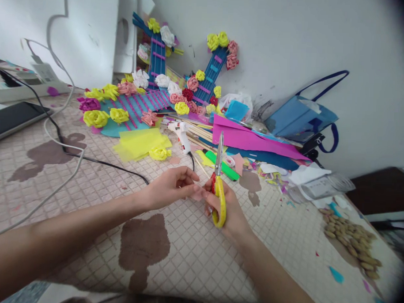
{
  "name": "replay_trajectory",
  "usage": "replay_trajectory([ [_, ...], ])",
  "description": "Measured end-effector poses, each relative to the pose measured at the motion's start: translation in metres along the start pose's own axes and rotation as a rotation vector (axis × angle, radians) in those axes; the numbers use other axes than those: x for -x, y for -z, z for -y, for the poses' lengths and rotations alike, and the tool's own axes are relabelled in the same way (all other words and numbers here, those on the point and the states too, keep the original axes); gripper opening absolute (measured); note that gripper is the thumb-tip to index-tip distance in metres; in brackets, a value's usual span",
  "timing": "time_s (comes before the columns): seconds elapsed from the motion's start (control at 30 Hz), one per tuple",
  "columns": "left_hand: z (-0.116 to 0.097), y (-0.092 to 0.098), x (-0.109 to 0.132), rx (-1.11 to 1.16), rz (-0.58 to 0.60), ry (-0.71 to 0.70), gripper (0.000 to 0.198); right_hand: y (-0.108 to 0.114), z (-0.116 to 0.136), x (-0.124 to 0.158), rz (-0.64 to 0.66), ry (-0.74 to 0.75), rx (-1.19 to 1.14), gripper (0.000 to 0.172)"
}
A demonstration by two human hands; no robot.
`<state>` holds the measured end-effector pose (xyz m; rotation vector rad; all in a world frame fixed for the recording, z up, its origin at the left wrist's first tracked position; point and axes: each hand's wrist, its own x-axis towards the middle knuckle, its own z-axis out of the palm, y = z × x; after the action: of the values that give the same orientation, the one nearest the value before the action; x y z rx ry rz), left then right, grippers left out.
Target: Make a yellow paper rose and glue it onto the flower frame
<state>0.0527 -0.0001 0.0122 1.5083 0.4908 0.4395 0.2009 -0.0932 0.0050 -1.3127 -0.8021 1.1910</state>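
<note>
My left hand pinches a small pale pink piece of paper between thumb and fingers. My right hand is closed around scissors with yellow and red handles, their blades together and pointing away from me. Its fingertips also meet the pink paper's right side. Just beyond the hands lie a green marker-like tube, a white glue gun and a yellow paper flower. Sheets of yellow paper lie to the left of the glue gun.
Blue paper guitar shapes with paper flowers stand and lie at the back. Magenta paper, a blue bag and a clear plastic cup are at right, near peanuts. A black cord crosses the left side.
</note>
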Motion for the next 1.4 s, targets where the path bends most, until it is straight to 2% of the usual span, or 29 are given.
replay_trajectory([
  [0.5,-0.004,0.006,-0.002,0.006,-0.002,-0.012,0.025,0.002,-0.004,0.0,0.029,0.003,-0.042,0.021],
  [0.67,-0.009,0.006,-0.001,-0.01,0.049,-0.045,0.011,0.003,-0.002,-0.001,-0.016,-0.011,-0.05,0.025],
  [0.73,-0.012,0.006,0.0,-0.084,0.105,-0.116,0.008,0.002,0.0,-0.001,-0.038,-0.006,-0.056,0.024],
  [0.8,-0.014,0.007,0.001,-0.227,0.13,-0.198,0.017,0.001,0.001,-0.001,-0.047,0.01,-0.064,0.024],
  [0.9,-0.014,0.005,0.002,-0.443,0.091,-0.295,0.023,0.001,0.002,-0.001,-0.048,0.015,-0.07,0.025],
  [1.0,-0.012,0.0,0.002,-0.515,0.032,-0.343,0.018,0.0,0.002,0.0,-0.032,0.005,-0.075,0.026],
  [1.17,-0.009,-0.002,0.001,-0.442,-0.017,-0.314,0.008,0.0,0.001,0.001,-0.013,0.016,-0.086,0.026],
  [1.4,-0.001,-0.001,0.0,-0.163,0.088,-0.135,0.013,0.002,0.001,0.0,0.016,0.023,-0.1,0.022],
])
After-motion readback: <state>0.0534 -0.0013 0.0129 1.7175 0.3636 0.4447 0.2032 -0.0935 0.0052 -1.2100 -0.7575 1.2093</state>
